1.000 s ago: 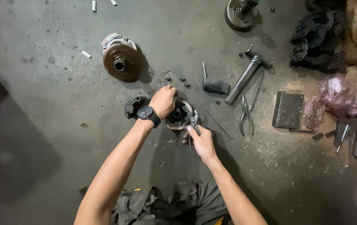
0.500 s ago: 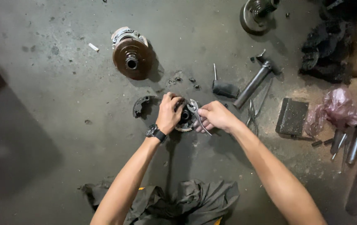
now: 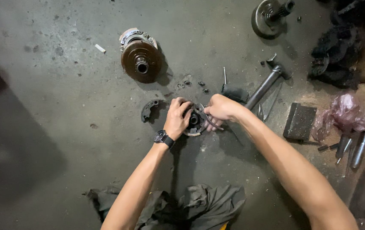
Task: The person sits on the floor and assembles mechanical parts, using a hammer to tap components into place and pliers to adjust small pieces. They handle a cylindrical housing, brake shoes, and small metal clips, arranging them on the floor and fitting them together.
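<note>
Round metal part (image 3: 194, 122) on the concrete floor (image 3: 63, 106), between both hands | left hand (image 3: 177, 118) clamped over its rim | right hand (image 3: 220, 108) gripping a thin curved tool (image 3: 211, 122) against it | risk: tool may slip off greasy metal, jabbing fingers.

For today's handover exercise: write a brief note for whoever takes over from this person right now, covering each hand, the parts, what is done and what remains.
Left hand: gripping the round metal part on the floor.
Right hand: on the part's right edge, working a thin metal tool against it.
Curved shoe piece lies loose left of the part.
Brown drum assembly stands apart, further up.
Hammer and pliers lie to the right.
Done: one piece is off. Left: the part remains in hand, unfinished.
</note>
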